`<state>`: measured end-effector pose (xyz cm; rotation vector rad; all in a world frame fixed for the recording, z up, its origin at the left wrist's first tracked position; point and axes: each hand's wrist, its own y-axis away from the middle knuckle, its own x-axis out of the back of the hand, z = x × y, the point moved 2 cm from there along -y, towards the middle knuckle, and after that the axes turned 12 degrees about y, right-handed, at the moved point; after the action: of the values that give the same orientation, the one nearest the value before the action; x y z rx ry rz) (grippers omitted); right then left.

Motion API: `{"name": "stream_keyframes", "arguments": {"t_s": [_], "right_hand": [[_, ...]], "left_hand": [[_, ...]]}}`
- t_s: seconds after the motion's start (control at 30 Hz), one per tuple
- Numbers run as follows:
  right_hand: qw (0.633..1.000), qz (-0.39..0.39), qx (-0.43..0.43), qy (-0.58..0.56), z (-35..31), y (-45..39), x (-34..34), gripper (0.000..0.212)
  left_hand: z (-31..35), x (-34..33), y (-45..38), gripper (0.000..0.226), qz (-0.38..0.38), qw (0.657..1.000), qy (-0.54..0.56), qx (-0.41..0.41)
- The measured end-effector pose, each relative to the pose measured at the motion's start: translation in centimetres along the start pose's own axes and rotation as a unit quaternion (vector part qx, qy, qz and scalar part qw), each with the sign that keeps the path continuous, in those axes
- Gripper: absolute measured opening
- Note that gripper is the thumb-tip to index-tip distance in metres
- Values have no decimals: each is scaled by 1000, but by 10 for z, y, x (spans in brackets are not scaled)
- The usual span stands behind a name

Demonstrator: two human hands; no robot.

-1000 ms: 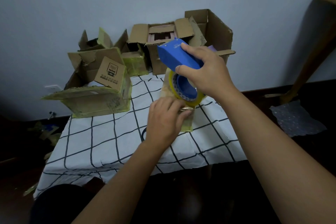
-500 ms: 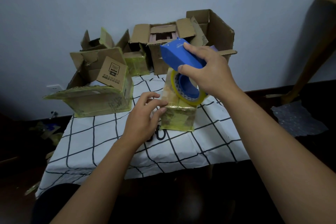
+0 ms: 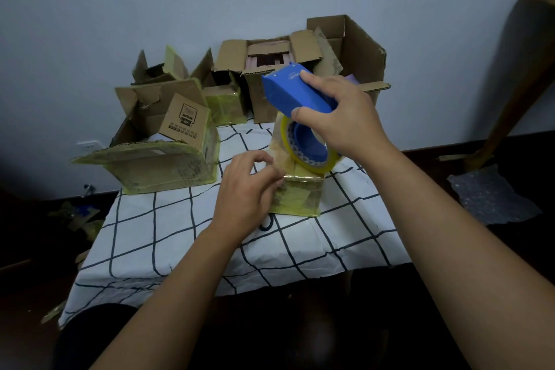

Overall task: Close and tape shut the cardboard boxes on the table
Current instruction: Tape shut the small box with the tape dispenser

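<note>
Cardboard boxes (image 3: pixel 168 141) crowded the far end of the surface (image 3: pixel 168 237), which wore a white cloth with a dark grid, and one small box (image 3: pixel 300 194), wrapped all over in yellowish tape, stood directly under the right grip (image 3: pixel 345 123) and just right of the left grip (image 3: pixel 249 192). Compared with half a second before, the left grip had moved back in from the cloth to the small box's near left top edge, fingertips (image 3: pixel 277 180) drawn together and pinching at the tape there; a second before, it had lain flat over the box's top. The right grip had hardly shifted: it remained clamped around the blue tape dispenser (image 3: pixel 295 93), whose yellow-edged roll (image 3: pixel 306 147) rested on the box's top. White lettering ran along the dispenser's upper face, too small to read with certainty. To the left of the left grip, a large taped box lay with its flaps open, and an inner flap (image 3: pixel 184 122) carried a printed black pictogram above rows of small symbols, unreadable at this size. Beyond the right grip stood more open boxes (image 3: pixel 345 48) against the wall.
</note>
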<state>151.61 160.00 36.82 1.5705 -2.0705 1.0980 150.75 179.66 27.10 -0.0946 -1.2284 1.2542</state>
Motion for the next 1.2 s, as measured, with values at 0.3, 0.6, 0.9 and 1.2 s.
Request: {"name": "stream_keyframes", "arguments": {"t_s": [0.3,0.6,0.9,1.2], "right_hand": [[1000,3,-2,2,1,0,-1,62],[1000,5,2,0,4,0,-1,63],[1000,10,0,-11,5,0,-3,62],[999,8,-12,-32,4,0,0,62]], "left_hand": [[12,-11,-2,19,-10,1000,-21,-18],[24,-22,-6,15,5,997,-68,-41],[40,-39,-5,23,51,991,-97,-77],[43,-51,-7,36,74,994,-79,31]]}}
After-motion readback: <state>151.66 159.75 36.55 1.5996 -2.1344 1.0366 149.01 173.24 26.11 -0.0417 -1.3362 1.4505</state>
